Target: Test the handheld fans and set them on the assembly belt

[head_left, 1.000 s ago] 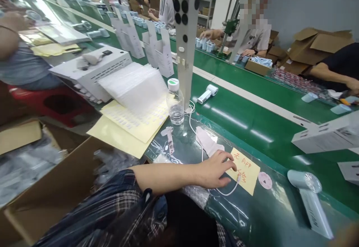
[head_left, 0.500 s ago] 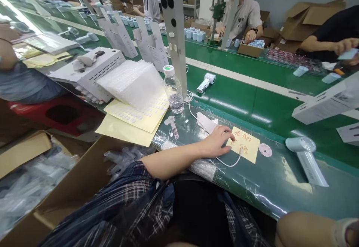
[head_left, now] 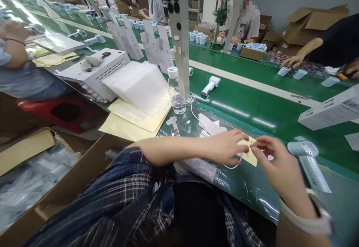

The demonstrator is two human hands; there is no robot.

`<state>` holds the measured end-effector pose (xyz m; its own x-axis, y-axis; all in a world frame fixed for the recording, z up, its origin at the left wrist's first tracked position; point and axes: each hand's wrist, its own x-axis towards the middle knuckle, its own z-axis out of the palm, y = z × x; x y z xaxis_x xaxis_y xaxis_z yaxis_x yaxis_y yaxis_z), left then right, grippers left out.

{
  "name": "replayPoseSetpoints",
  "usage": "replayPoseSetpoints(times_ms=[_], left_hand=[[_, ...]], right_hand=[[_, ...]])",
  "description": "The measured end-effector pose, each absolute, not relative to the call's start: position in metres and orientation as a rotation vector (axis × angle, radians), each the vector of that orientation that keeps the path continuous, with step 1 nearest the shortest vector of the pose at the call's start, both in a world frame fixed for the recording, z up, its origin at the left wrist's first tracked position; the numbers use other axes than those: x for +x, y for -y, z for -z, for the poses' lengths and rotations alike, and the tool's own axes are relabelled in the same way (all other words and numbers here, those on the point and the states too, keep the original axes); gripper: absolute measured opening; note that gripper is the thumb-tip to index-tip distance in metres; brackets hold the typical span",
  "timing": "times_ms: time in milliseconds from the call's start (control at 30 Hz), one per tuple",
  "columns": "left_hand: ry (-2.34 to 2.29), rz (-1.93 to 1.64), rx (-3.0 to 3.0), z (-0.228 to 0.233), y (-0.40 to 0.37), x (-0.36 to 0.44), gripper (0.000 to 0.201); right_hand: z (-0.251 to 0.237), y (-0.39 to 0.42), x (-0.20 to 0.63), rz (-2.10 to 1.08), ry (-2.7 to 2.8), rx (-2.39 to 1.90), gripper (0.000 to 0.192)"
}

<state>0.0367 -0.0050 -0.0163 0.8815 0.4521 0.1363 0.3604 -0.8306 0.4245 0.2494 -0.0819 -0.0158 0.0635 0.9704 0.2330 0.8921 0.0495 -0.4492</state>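
While the left grip (head_left: 227, 148) is hanging half-open over the yellow note (head_left: 251, 158), the right grip (head_left: 276, 164) is looking narrow, its contents unclear.

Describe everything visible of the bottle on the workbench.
The bottle is clear and looks plastic, with a white cap on, green-marked on top. Its lower part holds clear liquid. It stands upright on the workbench, near the grey post, beside the yellow sheets. Neither the left hand nor right hand touches it.

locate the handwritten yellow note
Right of centre in the head view, the yellow note lies on the bench, partly hidden by the left hand and right hand.
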Motion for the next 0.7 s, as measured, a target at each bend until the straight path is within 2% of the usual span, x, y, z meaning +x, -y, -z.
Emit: replayPoseSetpoints(times_ms=[67,133,300,433,500,600,700], left_hand=[[-0.967,-0.156,2.543,0.007,-0.045,0.045,0.043],[-1.354,-0.205,2.432,0.004,-0.105,0.046,0.045],[-2.086,-0.306,2.037,0.026,-0.212,0.033,0.048],[-2.229,-0.296,1.914,0.046,-0.252,0.019,0.047],[-2.272,-0.275,1.87,0.048,-0.27,0.001,0.049],[-2.413,-0.256,1.76,0.042,-0.292,-0.036,0.069],[-2.528,-0.251,1.595,0.038,-0.304,-0.062,0.092]], right_hand=[[0.03,0.076,0.238,-0.273,1.879,-2.124,0.033],[0.046,0.071,0.228,-0.321,1.913,-2.319,0.031],[0.07,0.066,0.223,-0.379,1.95,-2.231,0.021],[0.074,0.067,0.232,-0.439,1.847,-2.184,0.021],[0.077,0.07,0.23,-0.482,1.815,-2.076,0.028],[0.081,0.077,0.223,-0.502,1.798,-1.863,0.044],[0.083,0.081,0.218,-0.497,1.801,-1.781,0.051]])
